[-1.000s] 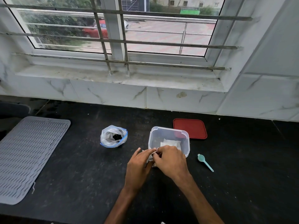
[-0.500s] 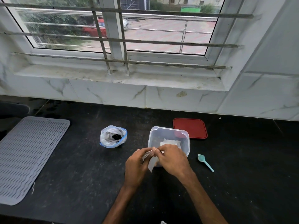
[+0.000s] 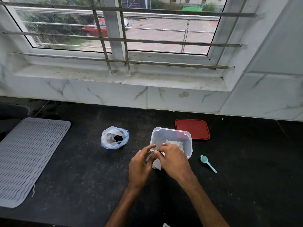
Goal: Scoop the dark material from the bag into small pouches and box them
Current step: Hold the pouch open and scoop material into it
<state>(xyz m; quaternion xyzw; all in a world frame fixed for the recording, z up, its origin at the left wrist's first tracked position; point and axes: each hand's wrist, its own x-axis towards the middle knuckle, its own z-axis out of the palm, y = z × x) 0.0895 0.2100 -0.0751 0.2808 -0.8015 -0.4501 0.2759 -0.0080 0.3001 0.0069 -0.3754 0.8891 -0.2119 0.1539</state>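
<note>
A small white pouch (image 3: 156,164) hangs between my two hands just in front of the clear plastic box (image 3: 170,134). My left hand (image 3: 141,166) and my right hand (image 3: 173,158) both pinch its top edge with the fingertips. Inside the box lies another white pouch (image 3: 174,143). An open plastic bag (image 3: 114,137) with dark material in its middle stands to the left of the box. A teal scoop (image 3: 207,163) lies on the counter to the right of the box.
The red lid (image 3: 192,129) lies flat behind the box at the right. A grey ribbed mat (image 3: 27,158) covers the counter's left side. The counter is black; a marble wall and a barred window rise behind it.
The pouch has come up off the counter and now hangs from my fingertips. Both hands have shifted slightly; the other objects have stayed put.
</note>
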